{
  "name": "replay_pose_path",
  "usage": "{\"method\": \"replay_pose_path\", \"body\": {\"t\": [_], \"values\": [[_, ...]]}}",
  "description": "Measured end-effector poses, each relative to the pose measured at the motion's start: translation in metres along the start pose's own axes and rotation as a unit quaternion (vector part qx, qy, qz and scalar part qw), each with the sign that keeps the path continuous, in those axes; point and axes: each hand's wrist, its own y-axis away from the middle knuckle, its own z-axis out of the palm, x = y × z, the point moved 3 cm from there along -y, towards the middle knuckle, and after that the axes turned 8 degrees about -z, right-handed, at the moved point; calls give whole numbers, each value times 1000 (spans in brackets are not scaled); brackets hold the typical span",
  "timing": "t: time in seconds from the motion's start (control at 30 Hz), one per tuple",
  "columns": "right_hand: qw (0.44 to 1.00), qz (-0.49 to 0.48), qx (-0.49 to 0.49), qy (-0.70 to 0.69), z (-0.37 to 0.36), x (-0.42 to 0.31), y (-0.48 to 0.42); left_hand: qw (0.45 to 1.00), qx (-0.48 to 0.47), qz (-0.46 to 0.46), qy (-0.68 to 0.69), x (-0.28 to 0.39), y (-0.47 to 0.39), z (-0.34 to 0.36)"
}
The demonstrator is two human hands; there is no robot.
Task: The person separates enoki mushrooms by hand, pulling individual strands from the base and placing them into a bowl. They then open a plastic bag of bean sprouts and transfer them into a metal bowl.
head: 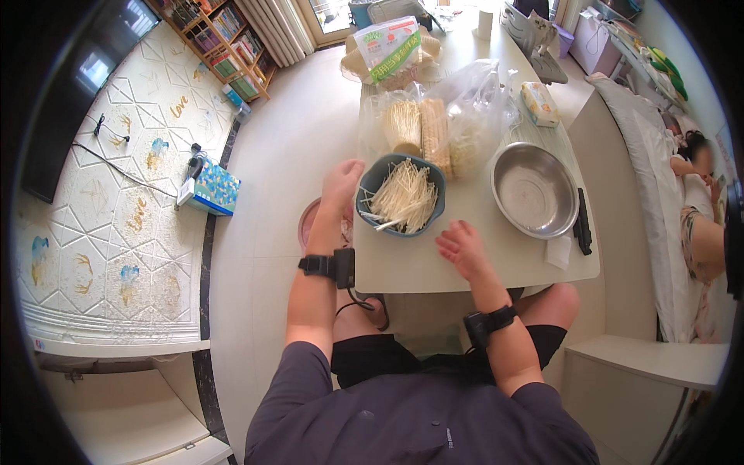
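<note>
A blue-grey bowl [440,200] filled with cut enoki mushrooms [405,195] stands near the table's left edge. At the bowl's left side is my left hand [342,181], its fingers curled together; whether anything is inside them is hidden. My right hand [460,247] hovers over the tabletop to the bowl's lower right, fingers apart and holding nothing. Behind the bowl sit a bundle of uncut enoki [403,125] and a pale, ridged, long food item [435,131] in clear plastic. Beside them is a clear plastic bag [469,125] with pale contents.
A stainless steel basin [533,189] rests on the table's right, with a black object [583,224] and white tissue [558,251] beside it. A tissue pack [539,103] and printed food bag [388,51] stand farther back. Below my left forearm is a pink bin [309,224]. A person [697,192] reclines at right.
</note>
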Motion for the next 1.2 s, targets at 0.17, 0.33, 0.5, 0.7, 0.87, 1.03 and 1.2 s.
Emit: {"method": "replay_pose_path", "body": {"t": [0.17, 0.33, 0.5, 0.7, 0.87, 1.03, 1.2], "values": [[969, -25, 160, -187, -79, -32, 1, 991, 122, -52, -15, -28, 61, 0], [961, -109, 214, -137, -118, -64, -3, 974, 79, 177, -119, 51, 113, 47], [972, -125, 181, -85, -117, -60, 20, 931, -19, 322, -169, 124, 102, 117], [990, -101, 96, -21, -126, -43, 68, 821, -35, 464, -332, 170, 48, 204], [983, -68, 157, 62, -149, -67, 96, 797, 0, 303, -523, 191, 5, 235], [919, -238, 237, 207, -187, -103, 92, 797, -76, 301, -518, 170, 23, 219], [856, -384, 74, 337, -129, -176, 42, 704, -107, 402, -575, 131, 85, 211]]}}
